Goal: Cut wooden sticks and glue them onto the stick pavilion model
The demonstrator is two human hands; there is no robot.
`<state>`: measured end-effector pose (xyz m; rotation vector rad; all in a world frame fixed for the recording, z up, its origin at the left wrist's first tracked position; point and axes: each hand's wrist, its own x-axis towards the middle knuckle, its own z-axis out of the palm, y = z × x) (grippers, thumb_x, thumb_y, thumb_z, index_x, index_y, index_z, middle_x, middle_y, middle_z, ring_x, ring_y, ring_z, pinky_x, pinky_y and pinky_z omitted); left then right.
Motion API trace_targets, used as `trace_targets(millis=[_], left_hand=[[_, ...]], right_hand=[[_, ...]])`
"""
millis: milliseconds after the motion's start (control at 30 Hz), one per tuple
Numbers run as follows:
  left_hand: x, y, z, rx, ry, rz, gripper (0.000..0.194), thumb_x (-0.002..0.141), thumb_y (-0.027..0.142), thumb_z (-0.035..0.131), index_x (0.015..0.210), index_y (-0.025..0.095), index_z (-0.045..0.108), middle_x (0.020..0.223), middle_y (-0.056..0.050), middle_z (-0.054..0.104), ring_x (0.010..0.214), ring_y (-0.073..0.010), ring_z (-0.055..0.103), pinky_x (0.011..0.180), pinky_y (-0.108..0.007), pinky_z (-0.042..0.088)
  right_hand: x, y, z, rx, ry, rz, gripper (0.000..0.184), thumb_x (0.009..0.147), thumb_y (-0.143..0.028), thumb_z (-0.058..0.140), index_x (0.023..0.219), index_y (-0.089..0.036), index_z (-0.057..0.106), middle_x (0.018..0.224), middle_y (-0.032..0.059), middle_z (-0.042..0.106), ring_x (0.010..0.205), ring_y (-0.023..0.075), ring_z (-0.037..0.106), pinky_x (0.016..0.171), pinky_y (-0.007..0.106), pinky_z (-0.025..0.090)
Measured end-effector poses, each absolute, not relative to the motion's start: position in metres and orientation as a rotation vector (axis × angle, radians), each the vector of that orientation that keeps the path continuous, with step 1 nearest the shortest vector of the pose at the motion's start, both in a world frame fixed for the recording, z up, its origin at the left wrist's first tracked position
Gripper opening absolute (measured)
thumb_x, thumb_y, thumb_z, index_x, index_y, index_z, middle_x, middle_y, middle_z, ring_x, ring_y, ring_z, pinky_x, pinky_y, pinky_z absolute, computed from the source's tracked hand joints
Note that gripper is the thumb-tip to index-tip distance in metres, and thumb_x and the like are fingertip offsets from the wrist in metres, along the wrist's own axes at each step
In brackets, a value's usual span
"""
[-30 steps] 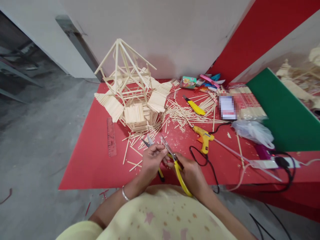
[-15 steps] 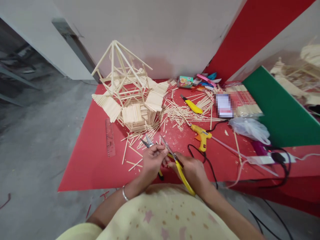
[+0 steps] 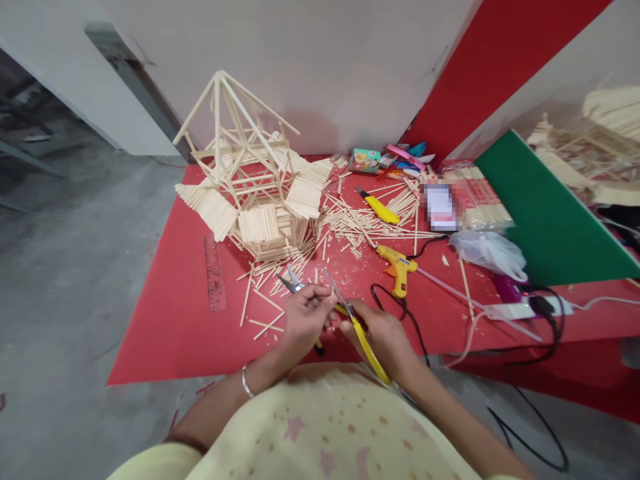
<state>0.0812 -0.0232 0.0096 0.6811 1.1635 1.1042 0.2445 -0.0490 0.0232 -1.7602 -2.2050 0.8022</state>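
My right hand (image 3: 383,333) is closed around the yellow handles of a pair of scissors (image 3: 369,353), whose slim metal blades point up and left. Thumb and fingers of my left hand (image 3: 309,313) pinch a short piece of wooden stick (image 3: 333,291) right beside the blades; most of it is hidden by the fingers. Partly under my left hand lies a cutting tool with grey jaws (image 3: 296,283). Beyond both hands stands a model built of thin wooden sticks (image 3: 260,223), with a pointed open frame on top and slatted panels around it.
Loose sticks (image 3: 350,223) are strewn over the red tabletop (image 3: 165,320). A yellow glue gun (image 3: 397,267) with its cord lies to the right, below a yellow cutter knife (image 3: 381,209). A ruler (image 3: 215,275) is at left; a phone (image 3: 441,208) and plastic bag (image 3: 487,252) are at right.
The whole view has shifted slightly, so the table's things appear a little further left. Both hands keep nearly the same pose, with the stick piece still by the scissor blades.
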Motion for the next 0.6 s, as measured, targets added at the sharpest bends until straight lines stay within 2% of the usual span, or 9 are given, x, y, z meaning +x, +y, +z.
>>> trace_targets(millis=[200, 300, 467, 600], left_hand=[[0.081, -0.025, 0.011, 0.709, 1.169, 1.107, 0.039, 0.064, 0.043, 0.086, 0.076, 0.014, 0.062, 0.046, 0.003, 0.059, 0.035, -0.0083, 0.051, 0.037, -0.019, 0.042], [0.083, -0.026, 0.006, 0.718, 1.157, 1.122, 0.037, 0.068, 0.043, 0.084, 0.078, 0.014, 0.063, 0.047, 0.003, 0.06, 0.037, -0.0092, 0.053, 0.038, -0.019, 0.043], [0.088, -0.029, -0.009, 0.649, 1.095, 1.108, 0.038, 0.069, 0.044, 0.083, 0.083, 0.014, 0.063, 0.05, 0.002, 0.061, 0.037, -0.0102, 0.054, 0.039, -0.021, 0.044], [0.087, -0.029, -0.012, 0.616, 1.065, 1.115, 0.038, 0.07, 0.043, 0.082, 0.085, 0.015, 0.063, 0.05, 0.003, 0.061, 0.038, -0.0095, 0.052, 0.041, -0.021, 0.045]], right_hand=[[0.242, -0.047, 0.03, -1.731, -2.178, 0.848, 0.039, 0.094, -0.057, 0.047, 0.107, -0.022, 0.058, 0.085, 0.0043, 0.069, 0.076, 0.0202, 0.065, 0.063, 0.026, 0.037], [0.242, -0.05, 0.027, -1.757, -2.16, 0.821, 0.039, 0.095, -0.056, 0.045, 0.108, -0.022, 0.061, 0.085, 0.0048, 0.071, 0.076, 0.0201, 0.068, 0.061, 0.025, 0.036], [0.247, -0.054, 0.01, -1.911, -2.122, 0.622, 0.046, 0.097, -0.056, 0.04, 0.109, -0.022, 0.067, 0.071, 0.0061, 0.071, 0.064, 0.0203, 0.069, 0.056, 0.025, 0.034], [0.256, -0.052, 0.01, -1.909, -2.08, 0.636, 0.042, 0.096, -0.052, 0.044, 0.117, -0.021, 0.063, 0.068, 0.0033, 0.069, 0.058, 0.0185, 0.065, 0.055, 0.024, 0.034]])
